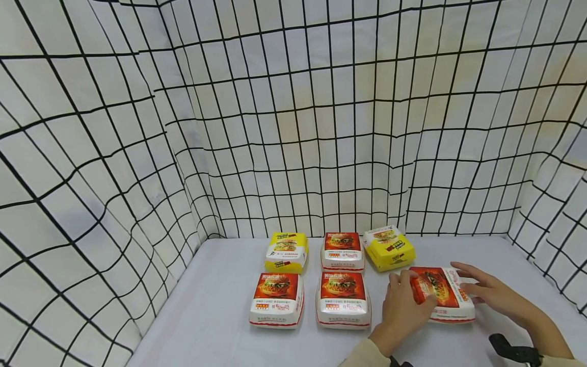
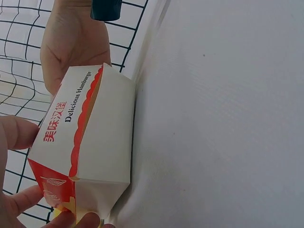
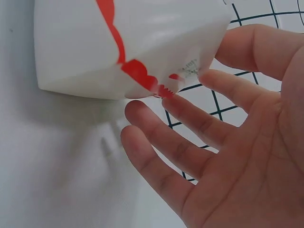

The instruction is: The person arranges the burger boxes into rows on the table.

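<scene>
A red-and-white hamburger box (image 1: 440, 294) sits between both hands at the right of the table, turned slightly. My left hand (image 1: 403, 308) holds its left end, with the thumb on the top edge and the fingers around the side; the left wrist view shows the box's white flap (image 2: 105, 133) and fingertips (image 2: 64, 219) at its end. On the opposite side is my right hand (image 1: 502, 295), fingers spread and fairly straight. Its thumb and index finger touch the box corner (image 3: 190, 69), while the lower fingers (image 3: 152, 147) stand apart from it.
Left of the hands stand more hamburger boxes: red-topped ones at front left (image 1: 276, 300), front middle (image 1: 343, 300) and back middle (image 1: 343, 251), and yellow ones at back left (image 1: 286, 253) and back right (image 1: 390, 248). White grid-patterned cloth walls (image 1: 293, 127) enclose the white table (image 1: 206, 306).
</scene>
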### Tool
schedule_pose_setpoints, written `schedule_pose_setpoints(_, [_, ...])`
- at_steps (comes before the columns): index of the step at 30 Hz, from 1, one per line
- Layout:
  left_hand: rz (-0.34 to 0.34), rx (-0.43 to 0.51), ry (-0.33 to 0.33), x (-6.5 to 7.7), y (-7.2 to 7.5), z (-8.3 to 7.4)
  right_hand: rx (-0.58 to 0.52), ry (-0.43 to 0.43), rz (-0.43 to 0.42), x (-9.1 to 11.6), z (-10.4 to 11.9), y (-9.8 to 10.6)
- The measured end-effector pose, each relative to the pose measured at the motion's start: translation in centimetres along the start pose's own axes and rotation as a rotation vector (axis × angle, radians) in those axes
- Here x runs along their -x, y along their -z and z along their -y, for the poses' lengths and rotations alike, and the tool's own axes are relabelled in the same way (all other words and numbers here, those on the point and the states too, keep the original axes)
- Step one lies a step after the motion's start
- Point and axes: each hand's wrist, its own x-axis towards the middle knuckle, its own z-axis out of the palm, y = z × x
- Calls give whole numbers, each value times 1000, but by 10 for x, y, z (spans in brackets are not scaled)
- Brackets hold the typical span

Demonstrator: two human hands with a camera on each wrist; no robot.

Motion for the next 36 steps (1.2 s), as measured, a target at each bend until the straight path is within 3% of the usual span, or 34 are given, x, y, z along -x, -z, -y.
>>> schedule_pose_setpoints(8, [2,47,29,2,5,-2,14,-15,5,2,5,-2])
schedule_pose_setpoints(27, [17,114,-17,0,7,7,28,-25,-13,3,5,0])
schedule_pose_setpoints(36, [-10,105,-29,0,12,8,56,-17,-13,0,3,1])
